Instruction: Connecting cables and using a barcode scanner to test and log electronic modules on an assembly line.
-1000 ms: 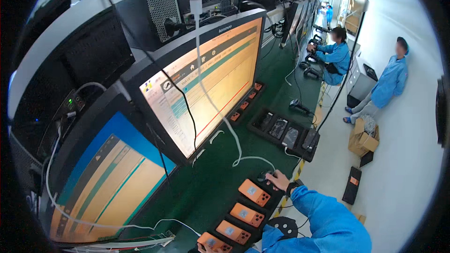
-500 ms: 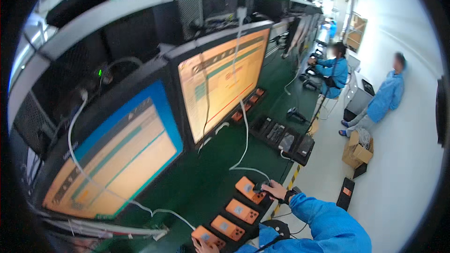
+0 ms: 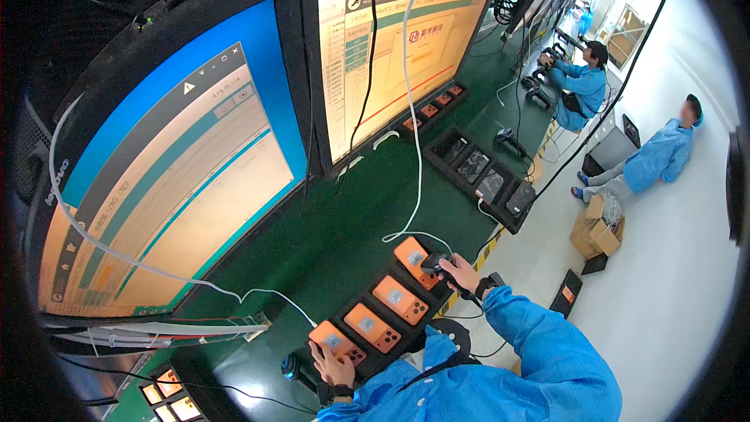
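Observation:
Several orange phones lie back-up in a row in a black tray (image 3: 367,362), each with a pale label. At the row's left end, my left hand (image 3: 334,367) grips the lower end of the nearest phone (image 3: 336,339), fingers along its edge. A white cable (image 3: 281,295) runs to that phone's upper end. My right hand (image 3: 462,273) is closed on a black, rounded handheld device (image 3: 434,263) over the rightmost phone (image 3: 412,253), covering part of it. The device's exact kind is unclear. Between my hands lie two more phones, one (image 3: 371,327) beside another (image 3: 400,299).
Two monitors (image 3: 406,55) stand behind the green bench (image 3: 312,246). Another black tray (image 3: 488,187) with dark devices and a handheld scanner (image 3: 509,141) lie farther right. A seated person (image 3: 582,86), a standing person (image 3: 660,152) and an open carton (image 3: 598,230) are beyond the bench.
The view has shifted, so the monitors look larger and a second group of phones shows at lower left. Both hands keep their places at the two end phones.

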`<state>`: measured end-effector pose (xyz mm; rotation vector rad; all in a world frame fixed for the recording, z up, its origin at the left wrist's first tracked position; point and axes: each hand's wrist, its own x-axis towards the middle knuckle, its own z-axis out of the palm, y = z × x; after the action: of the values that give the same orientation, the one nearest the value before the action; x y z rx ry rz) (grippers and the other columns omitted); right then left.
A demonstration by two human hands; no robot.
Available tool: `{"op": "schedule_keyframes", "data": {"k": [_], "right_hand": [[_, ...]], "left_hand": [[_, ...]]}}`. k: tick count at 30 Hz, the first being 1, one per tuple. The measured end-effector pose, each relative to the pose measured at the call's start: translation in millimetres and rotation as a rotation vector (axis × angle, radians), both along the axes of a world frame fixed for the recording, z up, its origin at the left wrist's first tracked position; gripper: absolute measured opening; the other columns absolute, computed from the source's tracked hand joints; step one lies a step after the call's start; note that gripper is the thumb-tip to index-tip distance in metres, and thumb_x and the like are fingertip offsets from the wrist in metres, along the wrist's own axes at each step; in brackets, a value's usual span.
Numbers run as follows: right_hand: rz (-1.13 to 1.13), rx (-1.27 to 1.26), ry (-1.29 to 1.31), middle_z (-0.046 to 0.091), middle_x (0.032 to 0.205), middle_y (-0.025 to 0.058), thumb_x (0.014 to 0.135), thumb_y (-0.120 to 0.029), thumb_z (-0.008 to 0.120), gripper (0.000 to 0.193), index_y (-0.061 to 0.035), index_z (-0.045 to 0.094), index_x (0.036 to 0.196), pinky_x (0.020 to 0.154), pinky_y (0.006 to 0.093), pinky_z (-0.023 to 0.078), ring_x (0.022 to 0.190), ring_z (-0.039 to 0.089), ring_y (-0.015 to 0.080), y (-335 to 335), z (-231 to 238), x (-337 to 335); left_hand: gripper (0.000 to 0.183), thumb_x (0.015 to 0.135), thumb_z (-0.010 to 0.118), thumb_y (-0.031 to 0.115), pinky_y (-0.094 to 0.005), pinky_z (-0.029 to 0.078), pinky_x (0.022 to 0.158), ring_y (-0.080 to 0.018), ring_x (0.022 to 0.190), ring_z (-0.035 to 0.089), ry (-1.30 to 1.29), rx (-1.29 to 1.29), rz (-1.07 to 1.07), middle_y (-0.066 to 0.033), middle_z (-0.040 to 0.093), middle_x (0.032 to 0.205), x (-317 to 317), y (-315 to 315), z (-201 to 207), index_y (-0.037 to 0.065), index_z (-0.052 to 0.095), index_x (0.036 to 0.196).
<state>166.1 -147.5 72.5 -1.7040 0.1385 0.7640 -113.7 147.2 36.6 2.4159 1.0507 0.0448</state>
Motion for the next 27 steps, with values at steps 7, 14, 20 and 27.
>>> {"op": "schedule_keyframes", "data": {"k": [7, 14, 20, 27], "right_hand": [[0.001, -0.019, -0.025, 0.056, 0.071, 0.0034, 0.094, -0.045, 0.059, 0.042, -0.0053, 0.045, 0.099, 0.040, 0.0247, 0.037, 0.046, 0.048, 0.0096, 4.7, -10.1, 9.2], [-0.074, 0.047, 0.013, 0.056, 0.072, 0.0042, 0.094, -0.044, 0.059, 0.040, -0.0070, 0.048, 0.102, 0.038, 0.0243, 0.036, 0.044, 0.047, 0.0100, -2.0, -6.1, 25.3], [0.003, 0.000, 0.114, 0.057, 0.074, 0.0056, 0.092, -0.047, 0.060, 0.043, -0.0068, 0.046, 0.102, 0.038, 0.0260, 0.038, 0.045, 0.048, 0.0111, -8.5, -4.9, 52.7], [-0.119, 0.056, 0.057, 0.059, 0.076, 0.0078, 0.093, -0.048, 0.058, 0.045, -0.0063, 0.044, 0.099, 0.038, 0.0260, 0.039, 0.046, 0.051, 0.0126, -8.9, -8.9, 46.7]], "left_hand": [[0.056, 0.068, 0.061, 0.008, -0.0469, 0.048, 0.081, -0.0409, 0.099, 0.051, -0.036, 0.030, -0.006, -0.0133, 0.026, 0.154, -0.9, 0.6, -8.6, 0.003, 0.053, 0.123], [0.055, 0.069, 0.060, 0.008, -0.0473, 0.047, 0.083, -0.0408, 0.100, 0.051, 0.002, 0.003, 0.018, -0.0128, 0.025, 0.155, 1.9, -1.4, -0.9, 0.004, 0.053, 0.123], [0.054, 0.070, 0.059, 0.008, -0.0480, 0.047, 0.085, -0.0420, 0.104, 0.050, -0.016, 0.021, -0.012, -0.0145, 0.026, 0.154, -2.4, 3.7, -10.6, 0.004, 0.053, 0.123], [0.054, 0.070, 0.060, 0.007, -0.0473, 0.045, 0.090, -0.0433, 0.112, 0.048, -0.028, -0.035, -0.019, -0.0175, 0.027, 0.153, 12.4, 3.3, 9.2, 0.002, 0.053, 0.123]]}}
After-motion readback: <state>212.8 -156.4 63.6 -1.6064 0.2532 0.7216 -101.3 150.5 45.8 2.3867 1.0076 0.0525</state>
